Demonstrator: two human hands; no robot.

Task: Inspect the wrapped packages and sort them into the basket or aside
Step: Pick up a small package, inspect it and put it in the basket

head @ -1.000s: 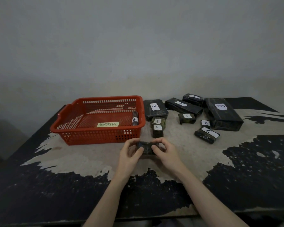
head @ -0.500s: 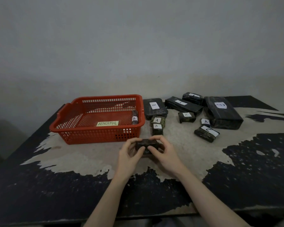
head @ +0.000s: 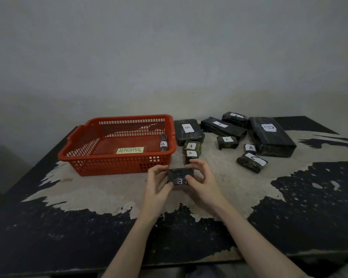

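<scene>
Two hands, left grip [head: 158, 184] and right grip [head: 204, 182] both curled round one small dark package [head: 180, 176] above the tabletop [head: 109, 193], one red basket [head: 117, 164] (one package [head: 163, 143] inside), nine packages lying aside

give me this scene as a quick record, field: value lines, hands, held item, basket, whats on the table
left hand: left hand grips the left end of the held package
right hand: right hand grips its right end
held package: small dark wrapped package, just above the table, no label showing
basket: red basket, yellow ABNORMAL label
in basket: one package marked B, at the right wall
aside: labelled dark packages to the right of the basket, such as the large package
</scene>
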